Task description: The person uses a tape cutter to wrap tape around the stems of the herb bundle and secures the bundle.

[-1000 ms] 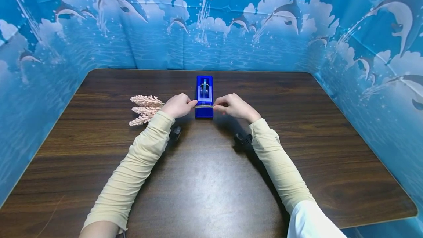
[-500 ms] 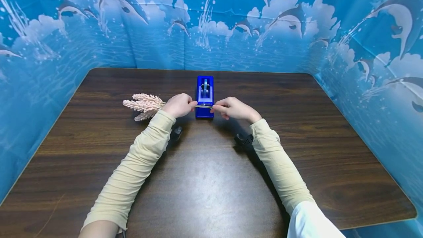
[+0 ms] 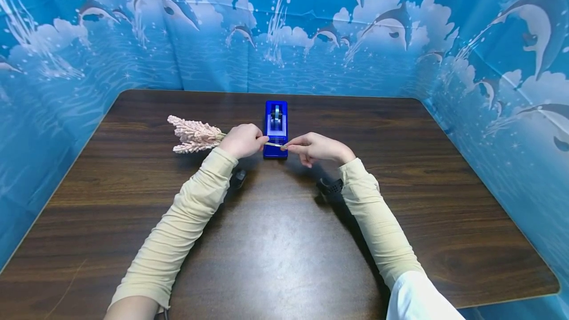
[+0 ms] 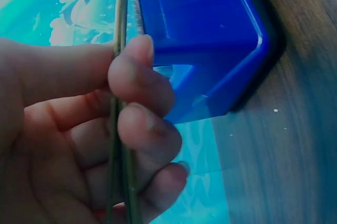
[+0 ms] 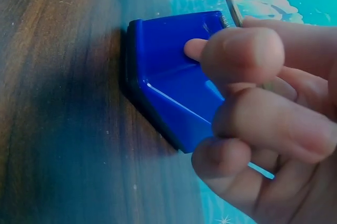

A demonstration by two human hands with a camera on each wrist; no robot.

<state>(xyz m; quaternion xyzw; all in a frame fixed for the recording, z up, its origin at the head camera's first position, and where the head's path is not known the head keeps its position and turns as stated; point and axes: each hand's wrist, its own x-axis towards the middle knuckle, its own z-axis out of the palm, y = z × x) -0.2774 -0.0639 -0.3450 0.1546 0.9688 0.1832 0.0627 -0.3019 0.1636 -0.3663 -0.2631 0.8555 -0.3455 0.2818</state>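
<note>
My left hand (image 3: pixel 243 140) grips the thin green stems (image 4: pixel 120 18) of a bunch of pale pink artificial flowers (image 3: pixel 197 136), whose heads stick out to the left. In the left wrist view its fingers curl round the stems. At the right end, my right hand (image 3: pixel 317 148) pinches the stems between thumb and fingers. Between the two hands, the stems cross over the front of a blue tape dispenser (image 3: pixel 276 153), slanting slightly down to the right. The dispenser's toothed cutting edge (image 5: pixel 224 21) shows just beside the stems in the right wrist view.
The dispenser stands on a dark wood-grain table (image 3: pixel 284 241), near its far edge. A blue dolphin-print curtain (image 3: pixel 213 53) hangs behind the table and along both sides.
The flower heads have turned and bunched together, swinging towards the far edge. The right end of the stems has dipped a little with my right hand. My left hand has hardly moved.
</note>
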